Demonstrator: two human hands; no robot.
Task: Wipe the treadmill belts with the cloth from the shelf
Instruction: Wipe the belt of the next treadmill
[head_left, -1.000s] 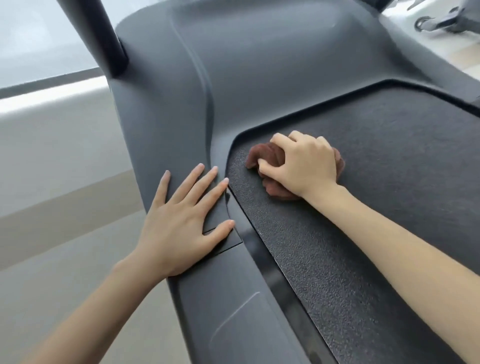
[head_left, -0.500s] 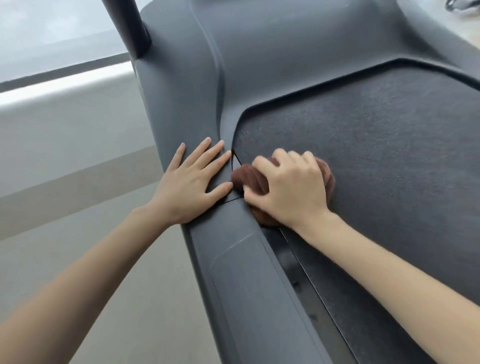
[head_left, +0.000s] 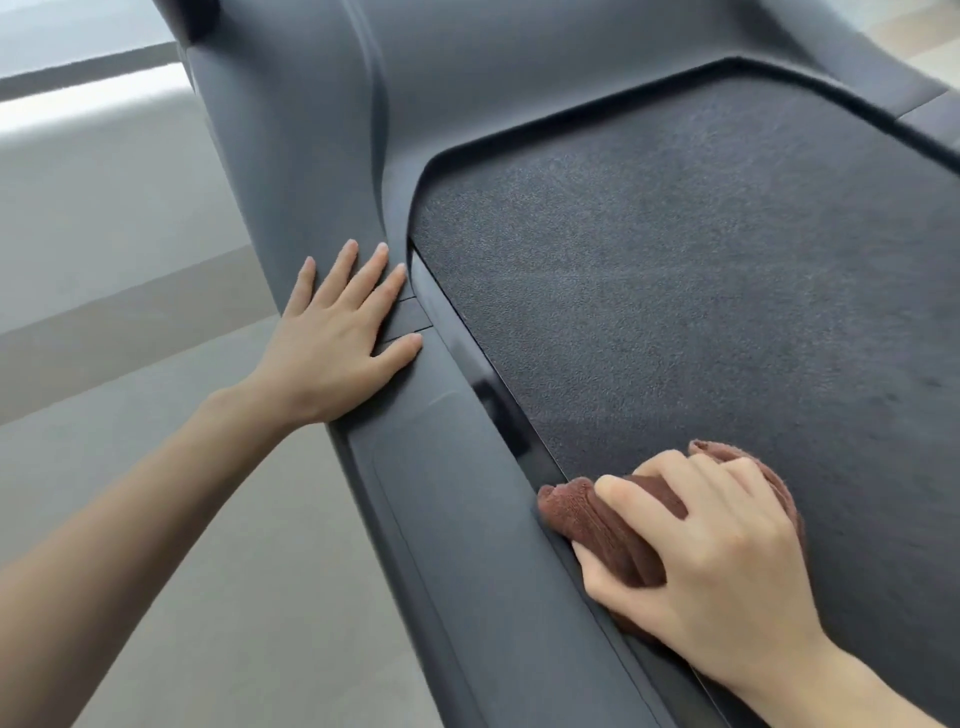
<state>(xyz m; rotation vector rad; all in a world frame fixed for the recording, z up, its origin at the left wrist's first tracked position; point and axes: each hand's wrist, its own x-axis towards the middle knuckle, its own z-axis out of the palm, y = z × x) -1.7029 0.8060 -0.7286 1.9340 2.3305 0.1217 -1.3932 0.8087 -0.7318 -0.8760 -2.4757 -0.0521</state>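
Grey floor (head_left: 156, 545), treadmill (head_left: 291, 104), cloth (head_left: 587, 512) at belt edge

Grey floor fills the left side, with a pale wall (head_left: 104, 197) above it and a bright window strip (head_left: 78, 98) at top left. Treadmill takes up the centre and right, seen from above. Its dark grey plastic cover curves around the front end of the belt. Belt (head_left: 701, 286) is black and rough-textured, rounded at its front corner, and runs off the right and bottom edges. Left side rail (head_left: 467, 519), dark grey, runs diagonally from centre to bottom. A narrow glossy black strip (head_left: 498, 410) sits between rail and belt.

Both forearms are bare and come in from the bottom corners. Left hand (head_left: 337, 343) lies palm down on the side rail near the seam where rail meets cover, fingers straight and slightly spread, holding nothing, thumb pointing toward the belt. Right hand (head_left: 717, 561) is low right, knuckles up, fingers curled over the cloth and thumb tucked against its near side, gripping it and pressing it down.

Cloth is brown terry, bunched into a wad, sitting on the left edge of the belt and touching the inner side of the rail. Part of it pokes out past the fingertips on both ends. Hands are well apart.
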